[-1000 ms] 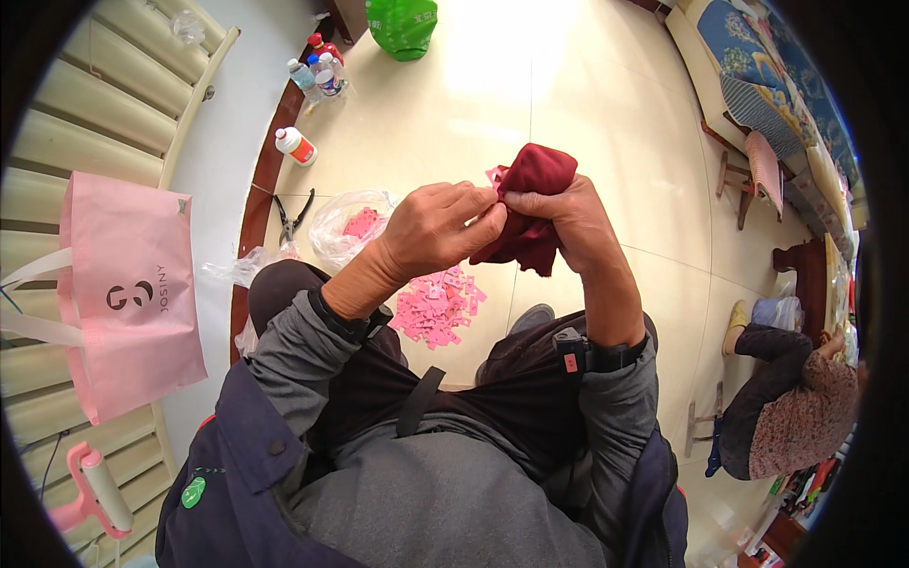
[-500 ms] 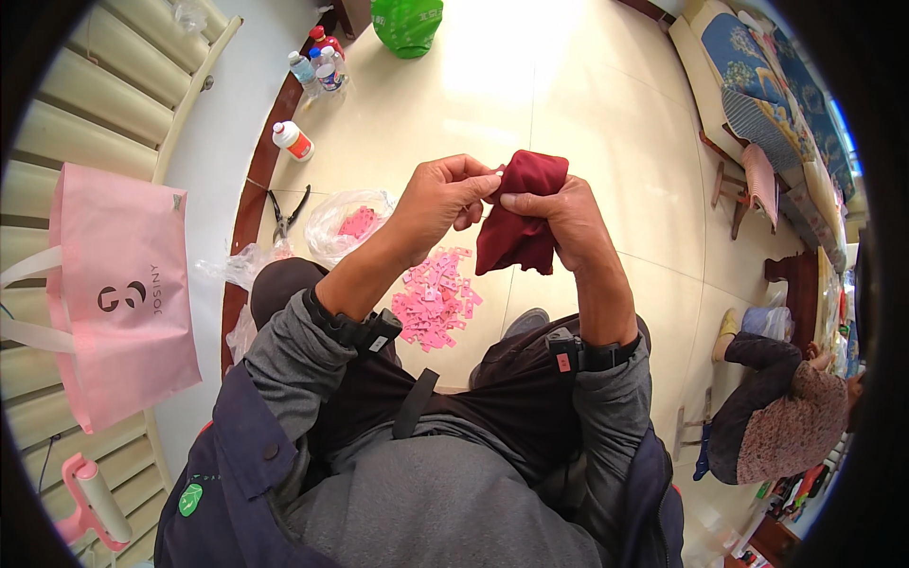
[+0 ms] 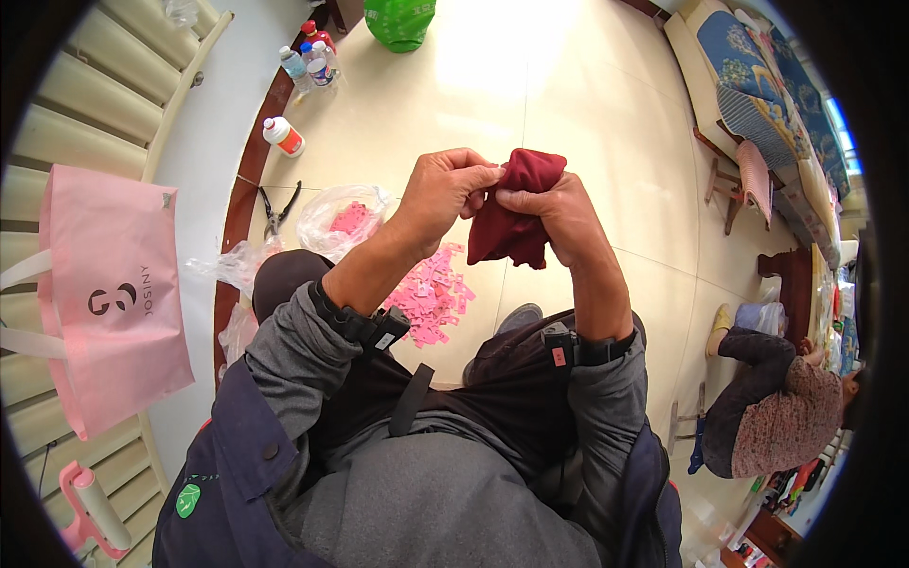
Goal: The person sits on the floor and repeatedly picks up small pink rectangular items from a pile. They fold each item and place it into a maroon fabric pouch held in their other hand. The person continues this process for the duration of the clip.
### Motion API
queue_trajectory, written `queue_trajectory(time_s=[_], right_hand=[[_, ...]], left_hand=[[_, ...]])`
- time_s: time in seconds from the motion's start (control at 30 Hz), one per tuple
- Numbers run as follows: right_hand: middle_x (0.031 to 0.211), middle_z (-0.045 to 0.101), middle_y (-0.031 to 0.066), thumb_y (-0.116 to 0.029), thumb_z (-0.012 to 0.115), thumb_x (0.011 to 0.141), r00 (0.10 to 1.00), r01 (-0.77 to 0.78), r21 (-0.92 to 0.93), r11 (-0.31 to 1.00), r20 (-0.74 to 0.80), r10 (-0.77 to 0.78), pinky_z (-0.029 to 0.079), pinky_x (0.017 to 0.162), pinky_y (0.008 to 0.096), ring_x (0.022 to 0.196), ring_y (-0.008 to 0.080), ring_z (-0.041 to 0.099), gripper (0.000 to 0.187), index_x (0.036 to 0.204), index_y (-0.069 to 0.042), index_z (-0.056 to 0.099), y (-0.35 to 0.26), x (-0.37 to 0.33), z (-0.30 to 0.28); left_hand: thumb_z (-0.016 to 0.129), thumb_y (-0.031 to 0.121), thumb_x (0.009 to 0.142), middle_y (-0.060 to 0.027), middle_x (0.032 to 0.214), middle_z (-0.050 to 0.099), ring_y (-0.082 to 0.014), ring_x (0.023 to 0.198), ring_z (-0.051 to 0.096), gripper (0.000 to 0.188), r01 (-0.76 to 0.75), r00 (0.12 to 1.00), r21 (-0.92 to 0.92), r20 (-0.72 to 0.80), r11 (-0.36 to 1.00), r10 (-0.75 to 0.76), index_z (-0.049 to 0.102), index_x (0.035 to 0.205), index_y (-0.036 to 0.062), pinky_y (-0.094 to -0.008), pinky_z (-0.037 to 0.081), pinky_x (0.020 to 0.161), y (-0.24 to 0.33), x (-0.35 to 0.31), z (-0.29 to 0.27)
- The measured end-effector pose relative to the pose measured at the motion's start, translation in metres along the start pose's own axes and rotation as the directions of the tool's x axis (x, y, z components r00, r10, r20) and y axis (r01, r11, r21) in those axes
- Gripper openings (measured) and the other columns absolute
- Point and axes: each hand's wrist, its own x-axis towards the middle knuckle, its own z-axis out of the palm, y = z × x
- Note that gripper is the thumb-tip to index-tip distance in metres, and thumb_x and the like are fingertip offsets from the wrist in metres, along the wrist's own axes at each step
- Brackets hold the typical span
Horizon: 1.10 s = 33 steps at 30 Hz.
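Observation:
A folded piece of dark red cloth (image 3: 516,227) is held up in front of me, above the floor. My right hand (image 3: 559,210) grips it from the right, thumb lying across its front. At the cloth's upper left edge, my left hand (image 3: 445,194) is closed in a pinch, thumb and forefinger together on the edge. Anything small between those fingertips is too hidden to make out. Below my left wrist, a heap of small pink cut pieces (image 3: 433,298) lies on the floor between my legs.
Left of the heap are a clear plastic bag (image 3: 317,225) with pink pieces and black-handled pliers (image 3: 277,210). Bottles (image 3: 284,137) stand along the wall near a pink tote bag (image 3: 114,303). A green bag (image 3: 401,24) stands far ahead. At right, another person (image 3: 786,402) sits low.
The cloth has tilted slightly and its lower end has shifted left. My left fingertips have closed in on its edge, and the white spot at them no longer shows. My view has shifted slightly.

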Motion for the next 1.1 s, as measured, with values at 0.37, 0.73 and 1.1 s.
queue_trajectory(time_s=[0.37,0.73,1.1], right_hand=[[0.079,0.073,0.0082,-0.004,0.078,0.086,0.99,0.053,0.096,0.994,-0.137,-0.039,0.055,0.056,0.0297,0.067,0.0149,0.069,0.009,0.092,0.001,0.074,0.012,0.005,0.003],[0.082,0.073,0.0075,-0.005,0.08,0.086,0.981,0.115,0.207,0.972,-0.18,-0.077,0.056,0.058,0.0311,0.067,0.0159,0.069,0.013,0.095,0.001,0.073,0.01,0.006,0.004],[0.083,0.071,0.0065,-0.011,0.07,0.091,0.987,0.038,0.11,0.993,-0.162,-0.02,0.052,0.059,0.0273,0.068,0.0132,0.065,0.015,0.098,0.002,0.072,0.009,0.004,-0.004]], left_hand=[[0.069,0.014,0.097,0.0015,0.065,0.055,-0.0093,0.057,0.049,0.017,0.051,0.998,-0.05,-0.044,0.997,-0.053,0.069,0.083,0.0048,-0.0252,0.04,0.055,-0.005,0.009,0.003],[0.07,0.015,0.096,0.0018,0.067,0.055,-0.009,0.058,0.049,0.014,0.058,0.998,-0.127,-0.031,0.99,-0.062,0.07,0.086,0.0051,-0.0257,0.04,0.056,-0.003,0.009,0.002],[0.065,0.016,0.099,-0.0011,0.074,0.062,-0.011,0.061,0.056,0.018,0.094,0.993,-0.142,-0.055,0.985,-0.102,0.064,0.084,0.0071,-0.0267,0.047,0.059,-0.006,0.011,-0.001]])
